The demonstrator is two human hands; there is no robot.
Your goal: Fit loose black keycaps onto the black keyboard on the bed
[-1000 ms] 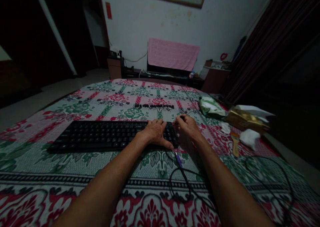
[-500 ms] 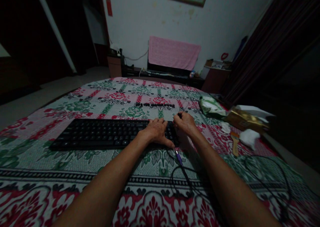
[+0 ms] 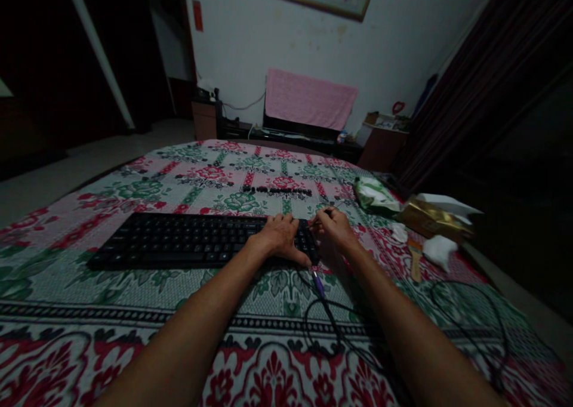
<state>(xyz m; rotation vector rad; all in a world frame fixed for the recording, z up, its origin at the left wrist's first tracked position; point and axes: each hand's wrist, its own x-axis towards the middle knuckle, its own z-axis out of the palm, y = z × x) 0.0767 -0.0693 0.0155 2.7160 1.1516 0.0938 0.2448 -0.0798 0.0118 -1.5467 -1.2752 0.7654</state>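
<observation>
A black computer keyboard lies flat on the patterned bedspread. My left hand rests open over its right part, fingers stretched across the keys and thumb near the front edge. Pinched in my right hand is a thin dark pen-like tool, its tip at the keys of the upper right corner; its exact kind is unclear. Beyond the keyboard, a row of small black pieces, which look like keycaps, lies on the cloth. Close to my left thumb is a purple cable plug.
Black cable loops across the bedspread in front and to the right. On the right lie a flat brush, white wads, a green-and-white packet and a gold box. A pink towel hangs at the far wall.
My right hand has tilted and dropped slightly, and the tool's tip now shows at the keyboard's upper right keys. My left hand stays in place. The view has shifted a little.
</observation>
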